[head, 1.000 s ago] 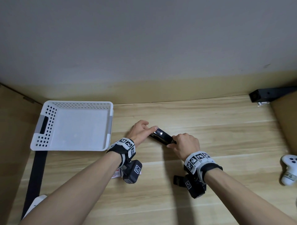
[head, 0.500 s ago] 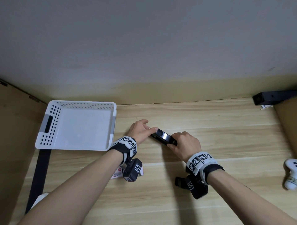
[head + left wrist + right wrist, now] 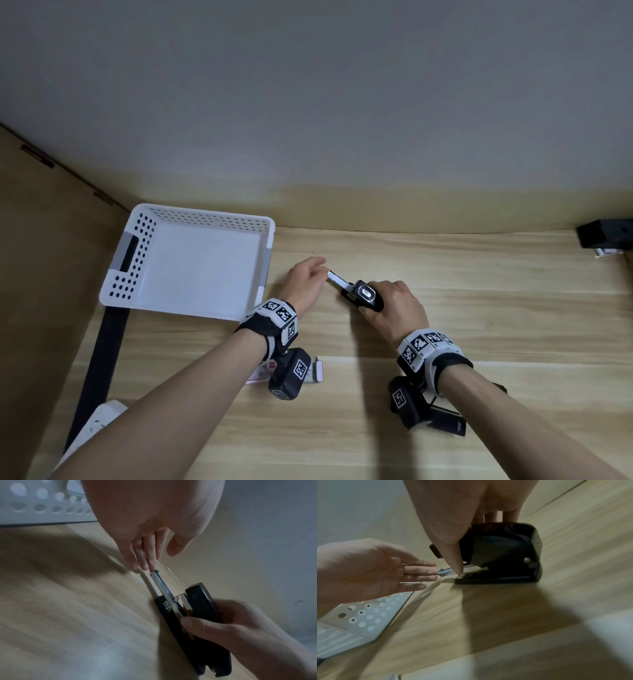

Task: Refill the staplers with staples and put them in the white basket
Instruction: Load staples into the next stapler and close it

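Observation:
A black stapler lies on the wooden table, and my right hand grips its rear body. Its metal staple tray sticks out of the front toward the left. My left hand has straight fingers, and their tips touch the tray's end. The white basket stands at the left, holding nothing.
A small white and red staple box lies under my left wrist. A black stapler-like object sits at the far right by the wall. A dark strap and a white power strip lie at the lower left.
The staple tray has slid out of the stapler's front toward the left. My left hand has moved left with the tray's end, while the right hand keeps its grip on the body.

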A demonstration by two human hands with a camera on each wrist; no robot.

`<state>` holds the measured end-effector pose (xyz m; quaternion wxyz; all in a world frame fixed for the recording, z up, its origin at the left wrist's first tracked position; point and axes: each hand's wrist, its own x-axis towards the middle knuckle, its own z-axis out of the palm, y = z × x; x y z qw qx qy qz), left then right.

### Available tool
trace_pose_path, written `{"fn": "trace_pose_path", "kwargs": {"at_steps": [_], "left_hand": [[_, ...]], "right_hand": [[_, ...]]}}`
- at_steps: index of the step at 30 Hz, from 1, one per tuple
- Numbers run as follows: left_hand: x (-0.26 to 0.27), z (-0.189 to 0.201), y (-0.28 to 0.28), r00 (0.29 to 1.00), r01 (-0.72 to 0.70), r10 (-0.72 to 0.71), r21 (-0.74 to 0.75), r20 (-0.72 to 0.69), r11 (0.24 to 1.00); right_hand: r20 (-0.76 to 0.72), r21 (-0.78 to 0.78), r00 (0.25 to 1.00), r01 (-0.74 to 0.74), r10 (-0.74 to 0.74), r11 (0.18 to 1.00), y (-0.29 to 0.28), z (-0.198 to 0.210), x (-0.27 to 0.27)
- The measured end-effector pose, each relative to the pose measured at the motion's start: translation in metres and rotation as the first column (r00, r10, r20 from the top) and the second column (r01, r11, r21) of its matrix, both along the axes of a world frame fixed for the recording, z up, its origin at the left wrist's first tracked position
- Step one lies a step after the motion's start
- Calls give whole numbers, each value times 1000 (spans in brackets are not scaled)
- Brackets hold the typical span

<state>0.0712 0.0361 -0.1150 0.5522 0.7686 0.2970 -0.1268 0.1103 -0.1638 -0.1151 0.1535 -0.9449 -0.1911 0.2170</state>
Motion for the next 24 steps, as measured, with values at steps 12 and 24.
{"fn": "trace_pose_path", "kwargs": {"at_steps": [12,24], "left_hand": [[3,-4,-7,998,-56,57,-12,36,998],[4,-15,-44,996,-51,35,-200,-83,978]], "right_hand": [[-66,-17,997,38,-39,999,-30,-10,-1],[-60,168,992,118,-109,979,-33,-30,-12]]}}
